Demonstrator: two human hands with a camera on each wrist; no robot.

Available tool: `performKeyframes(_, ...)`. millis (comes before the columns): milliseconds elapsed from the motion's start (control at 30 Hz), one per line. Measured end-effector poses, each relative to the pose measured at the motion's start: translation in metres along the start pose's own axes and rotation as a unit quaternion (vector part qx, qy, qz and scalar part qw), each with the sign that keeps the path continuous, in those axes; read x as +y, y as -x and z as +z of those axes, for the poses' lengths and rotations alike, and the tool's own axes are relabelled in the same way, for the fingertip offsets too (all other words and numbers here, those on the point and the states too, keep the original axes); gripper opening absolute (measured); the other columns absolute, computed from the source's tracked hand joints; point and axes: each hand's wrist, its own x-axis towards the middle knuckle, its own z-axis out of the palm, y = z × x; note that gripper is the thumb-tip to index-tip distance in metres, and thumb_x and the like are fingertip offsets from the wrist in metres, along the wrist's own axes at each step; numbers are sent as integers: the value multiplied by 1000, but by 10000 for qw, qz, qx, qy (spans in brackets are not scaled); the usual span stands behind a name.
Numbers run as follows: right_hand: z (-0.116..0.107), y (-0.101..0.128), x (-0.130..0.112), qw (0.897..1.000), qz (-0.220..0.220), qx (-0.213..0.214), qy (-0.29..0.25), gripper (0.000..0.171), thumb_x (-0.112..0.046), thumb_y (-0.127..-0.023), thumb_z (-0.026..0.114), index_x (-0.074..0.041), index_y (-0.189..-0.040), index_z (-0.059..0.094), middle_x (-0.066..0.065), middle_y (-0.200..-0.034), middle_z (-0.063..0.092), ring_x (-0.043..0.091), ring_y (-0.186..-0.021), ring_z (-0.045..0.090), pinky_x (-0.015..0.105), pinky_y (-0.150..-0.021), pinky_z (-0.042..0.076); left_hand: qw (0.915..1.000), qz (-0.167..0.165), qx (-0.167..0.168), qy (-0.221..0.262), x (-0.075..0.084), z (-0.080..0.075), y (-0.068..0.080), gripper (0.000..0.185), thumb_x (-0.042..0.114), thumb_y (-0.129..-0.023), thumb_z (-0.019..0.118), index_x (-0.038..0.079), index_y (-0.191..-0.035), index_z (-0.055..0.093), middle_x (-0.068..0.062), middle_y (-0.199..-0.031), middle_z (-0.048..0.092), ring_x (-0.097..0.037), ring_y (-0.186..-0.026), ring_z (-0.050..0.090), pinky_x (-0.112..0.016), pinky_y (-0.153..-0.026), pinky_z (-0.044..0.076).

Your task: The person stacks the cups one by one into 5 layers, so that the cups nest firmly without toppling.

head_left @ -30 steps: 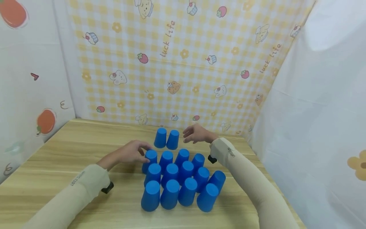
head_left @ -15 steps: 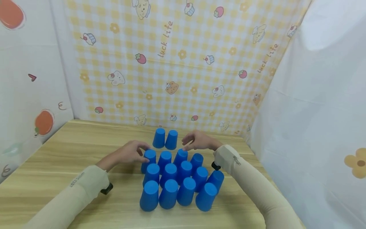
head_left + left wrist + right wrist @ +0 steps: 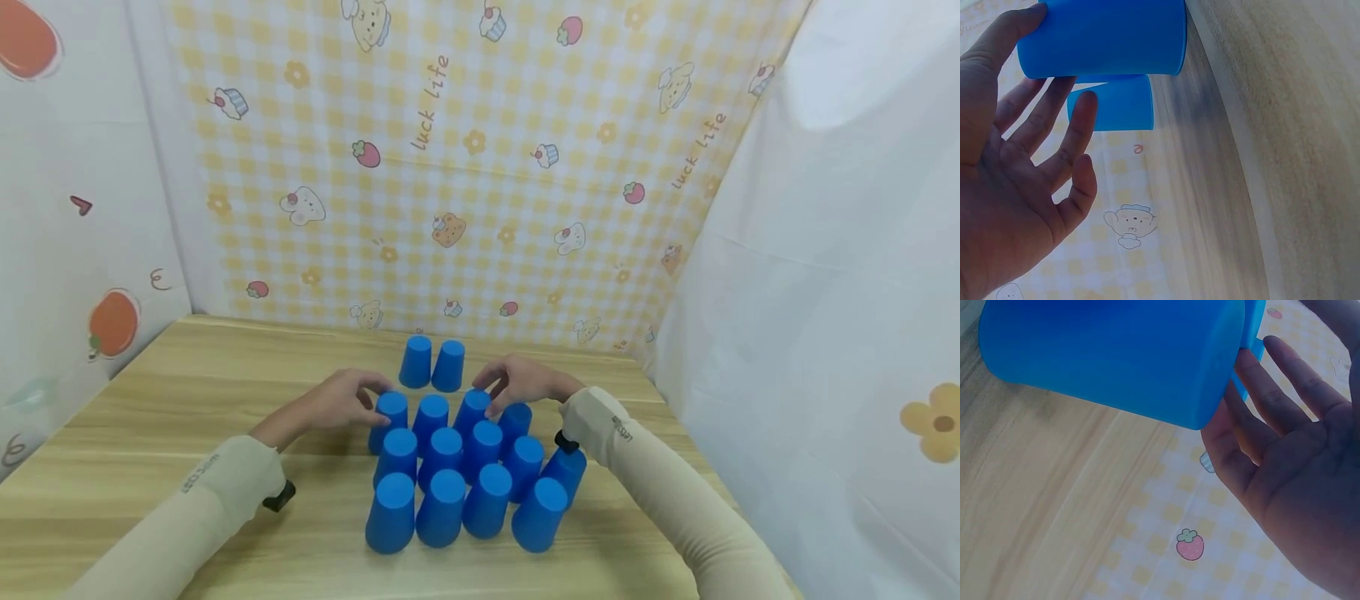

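Note:
Several blue plastic cups stand upside down in close rows on the table. My left hand (image 3: 341, 400) holds the leftmost cup (image 3: 393, 403) of the back row near its top, thumb on the near side. The left wrist view shows the thumb on this cup (image 3: 1110, 40), two fingers behind it and the others spread free. My right hand (image 3: 525, 379) has thumb and fingers around the top of the third cup (image 3: 475, 402) in that row. In the right wrist view, a large cup (image 3: 1116, 359) hides some of the fingertips.
Two more upturned cups (image 3: 416, 362) stand together behind the rows. Another cup (image 3: 515, 418) is close under my right hand. The wooden table (image 3: 225, 375) meets a yellow checked cloth (image 3: 480, 183) at the back, with white cloth (image 3: 810, 292) along the right.
My right hand has come down and forward from above the back row onto the third cup. The left hand keeps its place at the leftmost cup.

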Motion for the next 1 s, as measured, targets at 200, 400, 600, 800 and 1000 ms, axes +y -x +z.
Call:
performKeyframes(200, 0, -4, 1, 9999, 113, -2, 119, 49, -17, -83, 82, -9, -127, 63, 8, -127, 65, 25, -110, 66, 45, -93, 54, 10000, 39, 26, -9, 0, -1, -1, 39, 33, -84, 80, 18, -117, 68, -2, -117, 67, -20, -97, 62, -38, -80, 55)
performKeyframes(400, 1, -6, 2, 9997, 162, -17, 170, 47, -15, -85, 80, -7, -128, 64, 9, -126, 66, 26, -110, 66, 44, -93, 54, 10000, 22, -14, -66, 1, -1, -3, 38, 32, -84, 81, 18, -117, 68, -2, -116, 67, -20, -97, 62, -38, -81, 55)
performKeyframes(600, 2, -8, 3, 9995, 140, -84, 276, 42, -17, -86, 79, -10, -125, 66, 7, -123, 67, 25, -109, 67, 43, -92, 54, 9997, -46, 149, -204, 6, -3, -4, 39, 34, -85, 79, 19, -119, 67, -3, -119, 66, -23, -101, 61, -40, -79, 56)
performKeyframes(800, 1, -8, 5, 9995, 101, -127, 255, 39, -16, -88, 77, -11, -124, 67, 5, -122, 68, 24, -109, 67, 42, -93, 54, 9981, -164, 469, -353, 11, -5, -7, 44, 38, -88, 76, 18, -125, 64, -8, -125, 63, -27, -105, 62, -41, -80, 56)
performKeyframes(1000, 0, -9, 7, 9996, 54, -157, 243, 37, -18, -87, 78, -13, -122, 68, 3, -119, 69, 22, -108, 67, 42, -93, 54, 9943, -340, 834, -572, 14, -6, -10, 49, 38, -88, 75, 14, -129, 62, -12, -128, 62, -29, -106, 61, -44, -82, 55)
